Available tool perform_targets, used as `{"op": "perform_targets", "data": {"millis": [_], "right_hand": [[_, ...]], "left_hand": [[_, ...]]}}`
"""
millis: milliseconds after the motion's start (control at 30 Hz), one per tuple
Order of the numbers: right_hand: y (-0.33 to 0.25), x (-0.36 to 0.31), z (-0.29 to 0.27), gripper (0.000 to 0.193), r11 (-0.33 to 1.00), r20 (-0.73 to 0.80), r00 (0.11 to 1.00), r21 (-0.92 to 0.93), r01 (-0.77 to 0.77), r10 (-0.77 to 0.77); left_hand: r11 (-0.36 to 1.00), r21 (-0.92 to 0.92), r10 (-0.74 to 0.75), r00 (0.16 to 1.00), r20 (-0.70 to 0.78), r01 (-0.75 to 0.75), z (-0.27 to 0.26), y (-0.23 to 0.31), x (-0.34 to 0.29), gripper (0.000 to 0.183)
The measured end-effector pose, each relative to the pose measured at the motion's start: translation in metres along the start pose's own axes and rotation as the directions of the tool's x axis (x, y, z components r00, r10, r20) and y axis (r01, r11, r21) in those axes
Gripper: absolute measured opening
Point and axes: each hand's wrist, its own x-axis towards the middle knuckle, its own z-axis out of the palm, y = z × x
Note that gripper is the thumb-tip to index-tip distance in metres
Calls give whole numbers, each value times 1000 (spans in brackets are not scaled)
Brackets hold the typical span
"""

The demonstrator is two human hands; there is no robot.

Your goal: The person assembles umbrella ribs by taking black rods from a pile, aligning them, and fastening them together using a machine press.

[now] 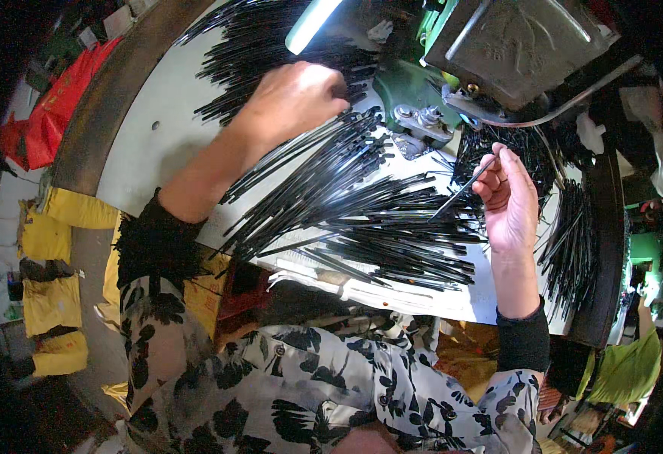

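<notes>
My right hand (509,200) is raised palm-up at the right of the white tabletop (138,151), its fingers pinching a thin black rod (462,189) that slants down to the left. My left hand (295,98) hovers over the far rods with curled fingers, back of the hand up; whatever it may grip is hidden. Below and between my hands lie fanned piles of similar black rods (309,185), (403,234). Another heap of rods (259,53) spreads beyond my left hand.
A green machine (407,94) with a metal fitting (422,125) stands at the far middle, a dark metal housing (517,53) above it. A lamp tube (312,26) hangs over the rods. More rods (570,250) lie at right. Yellow sacks (51,306) are on the left.
</notes>
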Motion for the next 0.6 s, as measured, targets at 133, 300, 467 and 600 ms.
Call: {"op": "perform_targets", "data": {"millis": [133, 300, 467, 600], "right_hand": [[0, -4, 5, 19, 1000, 10, 1000, 2, 3, -3], [4, 0, 6, 19, 1000, 27, 999, 2, -24, 24], [4, 1, 1, 19, 999, 36, 999, -3, -32, 32], [8, 1, 0, 19, 999, 71, 997, -6, -38, 38]], "left_hand": [[982, 98, 172, 977, -122, -160, 17, 0, 7, 30], [970, 198, 159, 985, -64, -144, 27, -5, 17, 28], [997, -5, 75, 996, 43, -75, 15, -8, 19, 36], [979, -177, 114, 992, 62, -101, 3, -16, 15, 37]]}}
